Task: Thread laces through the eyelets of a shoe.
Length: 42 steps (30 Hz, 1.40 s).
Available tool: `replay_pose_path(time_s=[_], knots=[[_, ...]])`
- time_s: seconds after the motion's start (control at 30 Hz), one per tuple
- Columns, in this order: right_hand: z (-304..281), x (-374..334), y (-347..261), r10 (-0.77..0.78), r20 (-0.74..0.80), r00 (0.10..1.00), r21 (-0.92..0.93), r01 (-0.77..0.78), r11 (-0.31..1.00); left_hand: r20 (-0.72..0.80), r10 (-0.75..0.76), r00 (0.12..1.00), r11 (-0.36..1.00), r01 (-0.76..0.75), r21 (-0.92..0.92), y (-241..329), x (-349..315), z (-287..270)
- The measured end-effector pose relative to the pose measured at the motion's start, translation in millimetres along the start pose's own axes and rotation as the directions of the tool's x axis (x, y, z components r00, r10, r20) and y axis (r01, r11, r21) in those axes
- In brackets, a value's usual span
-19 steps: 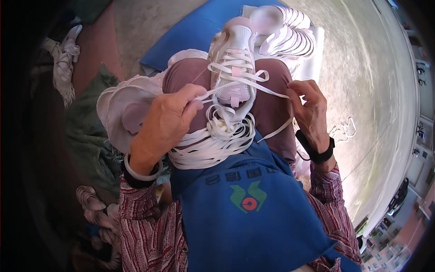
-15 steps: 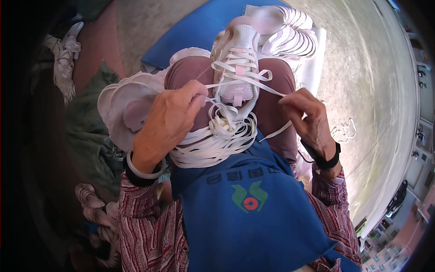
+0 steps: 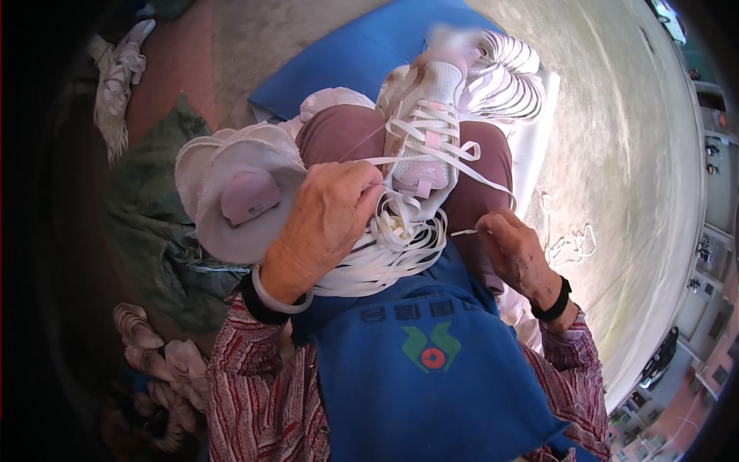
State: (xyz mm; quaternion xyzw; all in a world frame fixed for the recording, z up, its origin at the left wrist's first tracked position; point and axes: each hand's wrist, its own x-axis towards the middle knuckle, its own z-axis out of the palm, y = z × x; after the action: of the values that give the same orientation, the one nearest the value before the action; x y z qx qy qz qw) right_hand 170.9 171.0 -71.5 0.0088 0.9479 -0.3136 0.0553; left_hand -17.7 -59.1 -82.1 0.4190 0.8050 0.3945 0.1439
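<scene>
Between my knees rests a white and pale pink sneaker upper [image 3: 426,138], toe pointing away, with a flat white shoelace [image 3: 429,110] zigzagging up its front. My left hand [image 3: 331,223] is closed beside its collar, and one lace end runs from the eyelets to those fingers; the fingertips are partly hidden. To the right, my right hand [image 3: 517,250] pinches the other lace end, whose tip sticks out toward the left. A loose bundle of white laces [image 3: 381,258] lies on my lap, over a blue apron [image 3: 431,385], just below the collar.
Nested white shoe parts [image 3: 231,192] with a pink piece sit by my left knee. Striped white stacks [image 3: 504,77] lie beyond the sneaker near a blue mat [image 3: 331,54]. Green cloth [image 3: 154,223] and more shoe parts [image 3: 162,354] are at left. A loose lace [image 3: 571,242] lies on the floor at right.
My right hand has drawn down toward me, and less lace end sticks out of its fingers. My left hand has shifted right, closer to the sneaker's collar. The whole view has shifted slightly.
</scene>
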Motion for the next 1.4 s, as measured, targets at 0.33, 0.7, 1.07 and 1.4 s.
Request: replay_pose_path(time_s=[0.33, 0.7, 1.07, 1.4], knots=[[-11, 33, -12, 0.179, -0.097, 0.979, 0.028, -0.177, 0.984, -0.159, 0.057, 0.986, 0.998, -0.062, -0.030, -13, -4, 8], [-18, 55, -24, 0.205, -0.053, 0.977, 0.168, -0.194, 0.966, -0.094, -0.067, 0.993, 0.988, 0.053, -0.145, -9, 3, 8], [-5, 69, -14, 0.070, -0.196, 0.978, 0.181, -0.034, 0.983, 0.137, -0.115, 0.984, 0.993, 0.114, 0.018, 16, 3, -13], [-5, 73, -23, 0.238, -0.096, 0.967, 0.275, -0.204, 0.940, 0.065, -0.069, 0.996, 0.992, 0.075, -0.098, 20, -24, 13]])
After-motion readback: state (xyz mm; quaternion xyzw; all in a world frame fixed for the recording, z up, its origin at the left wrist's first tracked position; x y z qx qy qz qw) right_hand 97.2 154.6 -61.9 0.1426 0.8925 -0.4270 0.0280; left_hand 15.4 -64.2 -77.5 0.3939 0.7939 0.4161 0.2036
